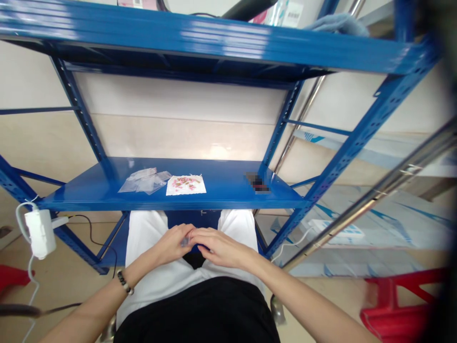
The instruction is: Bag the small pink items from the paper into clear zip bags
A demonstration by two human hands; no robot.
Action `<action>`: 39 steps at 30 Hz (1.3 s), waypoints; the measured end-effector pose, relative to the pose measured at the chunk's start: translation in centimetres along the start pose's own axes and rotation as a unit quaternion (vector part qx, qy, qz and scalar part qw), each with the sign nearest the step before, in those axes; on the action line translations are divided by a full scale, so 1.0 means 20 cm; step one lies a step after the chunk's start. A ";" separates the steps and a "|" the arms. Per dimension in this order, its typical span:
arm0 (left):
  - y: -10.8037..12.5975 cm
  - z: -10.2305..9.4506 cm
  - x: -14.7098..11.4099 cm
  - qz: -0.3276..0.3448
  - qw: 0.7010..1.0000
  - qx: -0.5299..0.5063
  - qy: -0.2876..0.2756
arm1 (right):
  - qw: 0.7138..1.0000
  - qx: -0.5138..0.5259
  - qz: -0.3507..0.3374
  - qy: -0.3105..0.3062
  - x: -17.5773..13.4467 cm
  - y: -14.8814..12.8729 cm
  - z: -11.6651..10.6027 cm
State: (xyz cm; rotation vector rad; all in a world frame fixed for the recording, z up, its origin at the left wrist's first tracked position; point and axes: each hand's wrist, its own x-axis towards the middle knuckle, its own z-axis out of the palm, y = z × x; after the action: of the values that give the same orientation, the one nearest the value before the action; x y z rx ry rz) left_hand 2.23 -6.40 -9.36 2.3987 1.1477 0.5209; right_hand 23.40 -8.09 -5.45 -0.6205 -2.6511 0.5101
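Observation:
My hands meet above my lap, in front of the blue shelf (107,206). My left hand (173,245) has its fingers curled around a small clear plastic piece (185,241), mostly covered, whose kind I cannot make out. Bent fingers of my right hand (219,245) touch the left fingertips; whether they grip the piece too is hidden. On the shelf lies a white sheet (200,189) with small pink and greenish bits (183,182), perhaps dried petals. Beside it, to the left, several clear plastic bags (144,181) overlap in a loose pile.
A blurred dark object (257,183) lies at the shelf's right end. Overhead runs an upper blue shelf beam (153,28), with a grey-blue cloth (339,23) on top. A white power strip (40,233) hangs from the left post. Red plastic stools (396,305) stand low at both sides.

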 end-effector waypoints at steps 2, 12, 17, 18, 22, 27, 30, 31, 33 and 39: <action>0.01 0.01 0.00 0.000 1.000 0.016 -0.013 | 1.000 -0.006 -0.003 -0.014 0.00 0.00 0.02; 0.10 0.16 -0.04 0.073 0.983 0.152 -0.078 | 0.989 -0.121 -0.005 -0.087 -0.01 0.02 0.30; 0.06 0.10 -0.03 0.054 0.990 0.108 -0.078 | 0.983 -0.121 -0.010 -0.135 0.05 0.01 0.21; 0.04 0.07 -0.02 0.048 0.991 0.099 -0.071 | 0.985 -0.106 -0.013 -0.139 0.06 0.00 0.16; -0.11 -0.05 -0.01 -0.013 0.999 0.031 0.005 | 0.998 0.005 -0.029 -0.057 0.12 0.06 -0.10; -0.16 -0.07 0.03 -0.089 0.968 -0.197 0.125 | 0.977 0.001 0.108 0.182 0.25 0.41 -0.27; -0.11 -0.02 0.06 -0.111 0.939 -0.291 0.144 | 0.948 -0.047 0.194 0.249 0.38 0.65 -0.25; -0.09 0.00 0.07 -0.120 0.931 -0.312 0.146 | 0.943 -0.059 0.211 0.250 0.43 0.70 -0.23; -0.07 0.03 0.07 -0.137 0.917 -0.346 0.147 | 0.938 -0.071 0.239 0.241 0.51 0.78 -0.19; -0.08 0.03 0.05 -0.166 0.887 -0.404 0.149 | 0.931 -0.081 0.278 0.224 0.64 0.84 -0.14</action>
State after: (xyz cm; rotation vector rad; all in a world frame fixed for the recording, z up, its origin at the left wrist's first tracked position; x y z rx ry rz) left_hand 2.09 -4.86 -10.61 1.4057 1.1240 1.0285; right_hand 19.72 12.90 -6.68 -1.3748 -2.0746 0.2494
